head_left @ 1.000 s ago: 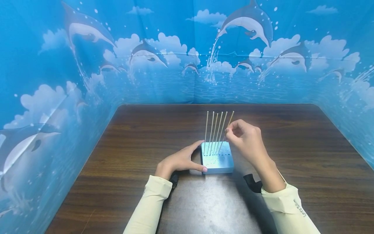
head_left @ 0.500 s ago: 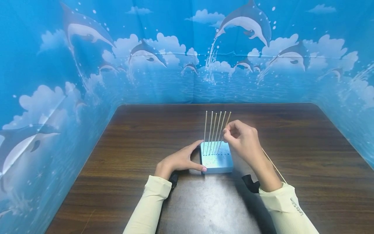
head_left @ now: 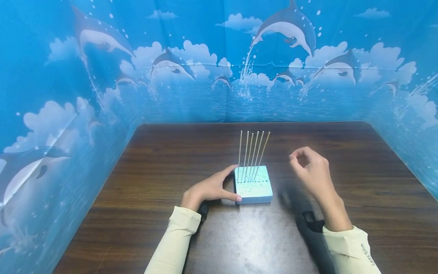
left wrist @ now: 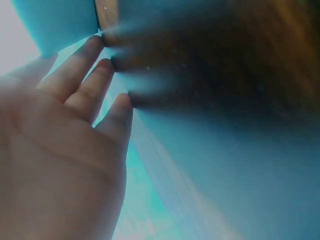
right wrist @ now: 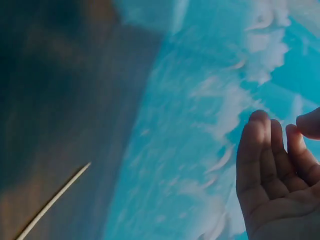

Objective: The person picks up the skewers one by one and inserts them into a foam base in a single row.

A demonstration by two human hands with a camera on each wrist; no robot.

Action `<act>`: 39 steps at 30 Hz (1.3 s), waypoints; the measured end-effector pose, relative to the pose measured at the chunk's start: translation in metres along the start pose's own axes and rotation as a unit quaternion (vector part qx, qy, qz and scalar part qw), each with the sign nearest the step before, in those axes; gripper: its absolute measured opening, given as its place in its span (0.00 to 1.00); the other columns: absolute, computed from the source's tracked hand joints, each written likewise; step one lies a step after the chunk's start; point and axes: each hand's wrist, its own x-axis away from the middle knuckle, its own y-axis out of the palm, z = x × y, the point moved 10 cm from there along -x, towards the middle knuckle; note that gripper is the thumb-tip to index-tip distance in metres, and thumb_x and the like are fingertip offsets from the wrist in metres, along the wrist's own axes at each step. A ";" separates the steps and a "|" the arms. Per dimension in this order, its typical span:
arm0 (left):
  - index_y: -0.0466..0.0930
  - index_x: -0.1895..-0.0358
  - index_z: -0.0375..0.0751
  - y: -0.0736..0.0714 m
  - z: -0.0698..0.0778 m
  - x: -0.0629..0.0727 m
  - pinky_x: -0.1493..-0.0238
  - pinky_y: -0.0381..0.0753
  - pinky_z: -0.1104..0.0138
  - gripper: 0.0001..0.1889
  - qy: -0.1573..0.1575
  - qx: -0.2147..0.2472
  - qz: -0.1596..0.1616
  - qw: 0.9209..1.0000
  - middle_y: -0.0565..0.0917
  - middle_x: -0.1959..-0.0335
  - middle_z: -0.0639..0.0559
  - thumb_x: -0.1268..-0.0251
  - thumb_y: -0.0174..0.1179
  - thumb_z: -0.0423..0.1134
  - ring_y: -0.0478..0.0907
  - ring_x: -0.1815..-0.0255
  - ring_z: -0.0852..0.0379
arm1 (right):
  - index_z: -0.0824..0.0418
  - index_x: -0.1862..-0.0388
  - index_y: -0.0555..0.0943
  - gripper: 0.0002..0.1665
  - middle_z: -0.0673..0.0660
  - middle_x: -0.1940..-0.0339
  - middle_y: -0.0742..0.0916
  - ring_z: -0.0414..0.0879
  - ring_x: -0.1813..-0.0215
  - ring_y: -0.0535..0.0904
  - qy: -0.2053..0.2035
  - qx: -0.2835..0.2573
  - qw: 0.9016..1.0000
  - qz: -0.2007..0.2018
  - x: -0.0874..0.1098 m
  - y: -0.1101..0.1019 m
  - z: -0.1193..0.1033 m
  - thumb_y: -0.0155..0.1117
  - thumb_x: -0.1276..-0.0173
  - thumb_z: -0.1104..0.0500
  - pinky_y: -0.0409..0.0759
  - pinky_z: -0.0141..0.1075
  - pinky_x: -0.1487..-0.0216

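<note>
My left hand (head_left: 212, 186) holds a pale metal-looking block (head_left: 261, 192) by its left side, thumb at the front corner and forefinger at the back. In the left wrist view, the straight fingers (left wrist: 80, 70) lie by a bluish block face (left wrist: 65, 25). Several thin wooden sticks (head_left: 240, 154) stand in a row of holes; the rightmost stick (head_left: 265, 148) leans right. Apart from them, my right hand (head_left: 313, 169) hovers over the table, thumb and forefinger close together with nothing seen between. The right wrist view has another stick (right wrist: 52, 202) against the dark table.
Beneath everything is a dark brown wooden table (head_left: 171, 152), with a blue dolphin-printed cloth (head_left: 205, 95) behind and at its sides. More holes (head_left: 263, 181) continue the row to the right of the sticks. Black straps (head_left: 313, 222) show at the wrists.
My right hand has let go of the rightmost stick, left standing in the block, and moved right. A loose stick seen by the right forearm earlier is hidden in the head view. The left hand stays.
</note>
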 end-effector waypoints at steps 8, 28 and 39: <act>0.47 0.20 0.54 0.000 -0.001 -0.001 0.24 0.56 0.52 0.59 0.004 0.001 0.003 1.000 0.53 0.20 0.54 0.53 0.74 0.61 0.51 0.21 0.54 | 0.65 0.60 0.80 0.07 0.65 0.61 0.86 0.46 0.78 0.73 0.091 0.070 0.991 -0.070 0.026 -0.008 0.059 0.59 0.29 0.61 0.74 0.39 0.70; 0.47 0.19 0.53 -0.001 0.002 0.000 0.24 0.56 0.51 0.60 0.006 0.001 0.003 1.000 0.52 0.19 0.53 0.54 0.74 0.62 0.51 0.21 0.54 | 0.71 0.27 0.63 0.36 0.73 0.22 0.57 0.73 0.25 0.52 0.162 0.089 0.934 -0.306 0.063 0.024 0.124 0.60 0.28 0.54 0.52 0.74 0.36; 0.47 0.20 0.56 0.000 0.001 0.000 0.24 0.55 0.52 0.59 0.003 0.000 0.006 1.000 0.52 0.19 0.54 0.53 0.74 0.62 0.50 0.20 0.54 | 0.70 0.33 0.70 0.33 0.77 0.26 0.61 0.74 0.26 0.53 0.164 0.119 0.932 -0.301 0.071 0.027 0.135 0.63 0.29 0.52 0.49 0.75 0.36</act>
